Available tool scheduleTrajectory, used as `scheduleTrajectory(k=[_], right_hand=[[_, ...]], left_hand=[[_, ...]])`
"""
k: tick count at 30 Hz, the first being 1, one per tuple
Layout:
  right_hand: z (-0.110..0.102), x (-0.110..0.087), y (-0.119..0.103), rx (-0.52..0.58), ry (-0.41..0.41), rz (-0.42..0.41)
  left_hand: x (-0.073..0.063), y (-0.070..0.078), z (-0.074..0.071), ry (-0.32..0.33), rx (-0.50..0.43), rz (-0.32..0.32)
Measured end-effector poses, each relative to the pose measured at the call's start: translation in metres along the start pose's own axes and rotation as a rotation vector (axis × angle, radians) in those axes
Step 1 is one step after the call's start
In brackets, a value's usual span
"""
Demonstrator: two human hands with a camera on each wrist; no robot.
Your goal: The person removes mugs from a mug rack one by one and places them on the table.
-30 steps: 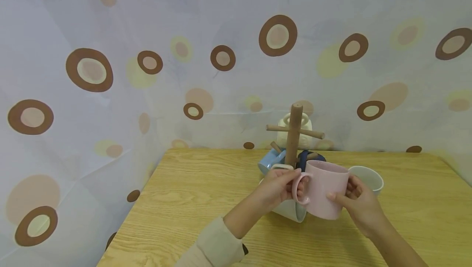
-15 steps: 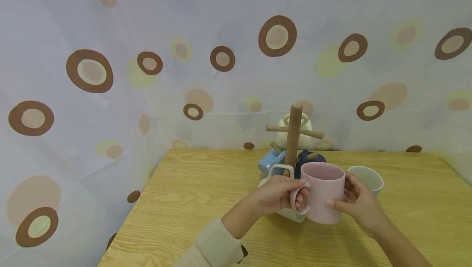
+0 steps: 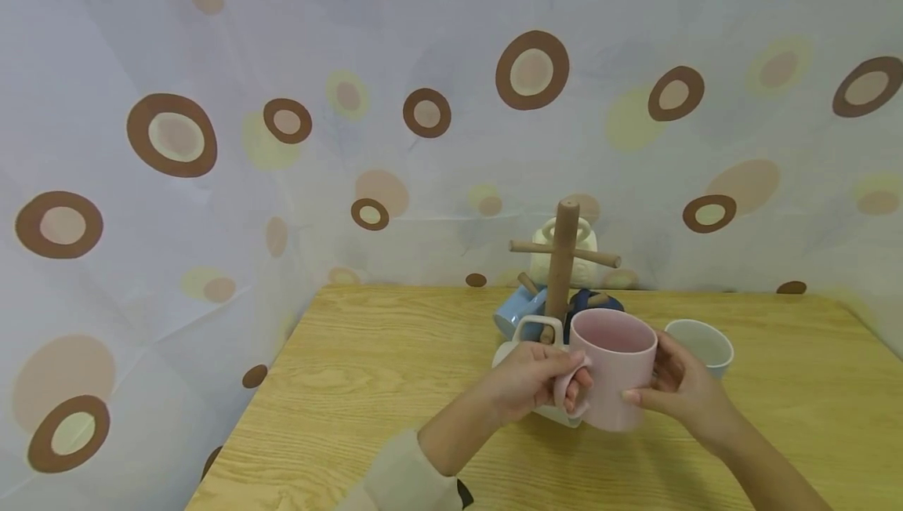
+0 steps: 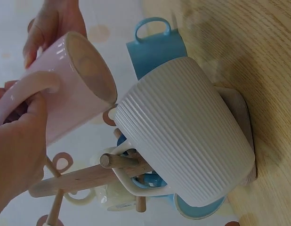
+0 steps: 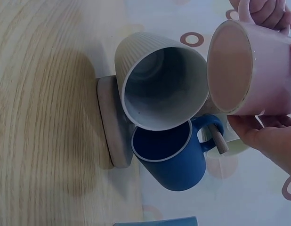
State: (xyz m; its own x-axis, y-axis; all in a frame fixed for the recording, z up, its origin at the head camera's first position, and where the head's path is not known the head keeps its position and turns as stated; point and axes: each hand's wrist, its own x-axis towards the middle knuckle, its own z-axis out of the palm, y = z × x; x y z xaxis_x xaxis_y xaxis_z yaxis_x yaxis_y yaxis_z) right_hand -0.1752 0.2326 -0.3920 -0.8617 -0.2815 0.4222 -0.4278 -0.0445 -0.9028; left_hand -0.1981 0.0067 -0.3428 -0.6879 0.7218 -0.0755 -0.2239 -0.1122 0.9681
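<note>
1. Left hand (image 3: pixel 518 382) grips the handle (image 4: pixel 38 81), right hand (image 3: pixel 694 405) the side, of a pink mug (image 3: pixel 615 385), low and right of centre.
2. Likely rigid, slick and breakable; the handle looks the surest hold.
3. Behind stands a wooden rack (image 3: pixel 561 276).

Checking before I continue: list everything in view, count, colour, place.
backdrop: 1, pale, patterned, behind
table: 1, light wood, below
rack: 1, brown, on table
pink mug: 1, pink, held before rack
ridged mug: 1, white, hooked on rack
navy mug: 1, dark blue, rack's right
tilted mug: 1, light blue, rack's left
cream mug: 1, cream, behind rack
standing mug: 1, blue, right of rack
dark patch, unclear: 1, black, bottom centre
left hand: 1, bare, gripping pink handle
right hand: 1, bare, gripping pink body
sleeve: 1, beige, left arm
</note>
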Motion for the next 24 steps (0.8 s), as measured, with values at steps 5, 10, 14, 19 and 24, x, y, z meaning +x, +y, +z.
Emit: scheduleTrajectory(k=[5, 10, 14, 19, 24], right_hand=[[0.000, 0.005, -0.003, -0.002, -0.055, -0.039], [0.003, 0.007, -0.010, -0.073, -0.074, -0.011], [0.005, 0.007, -0.011, -0.160, -0.056, -0.021], [0.003, 0.005, -0.007, -0.152, -0.072, -0.064], [-0.004, 0.012, -0.015, -0.094, -0.033, -0.067]], left_hand=[[-0.006, -0.002, 0.006, 0.079, 0.019, 0.060], [-0.010, -0.007, 0.010, 0.154, -0.006, 0.096], [-0.013, -0.010, 0.014, 0.197, -0.029, 0.129], [-0.018, -0.014, 0.014, 0.204, -0.058, 0.166], [-0.024, -0.016, 0.011, 0.194, -0.081, 0.242]])
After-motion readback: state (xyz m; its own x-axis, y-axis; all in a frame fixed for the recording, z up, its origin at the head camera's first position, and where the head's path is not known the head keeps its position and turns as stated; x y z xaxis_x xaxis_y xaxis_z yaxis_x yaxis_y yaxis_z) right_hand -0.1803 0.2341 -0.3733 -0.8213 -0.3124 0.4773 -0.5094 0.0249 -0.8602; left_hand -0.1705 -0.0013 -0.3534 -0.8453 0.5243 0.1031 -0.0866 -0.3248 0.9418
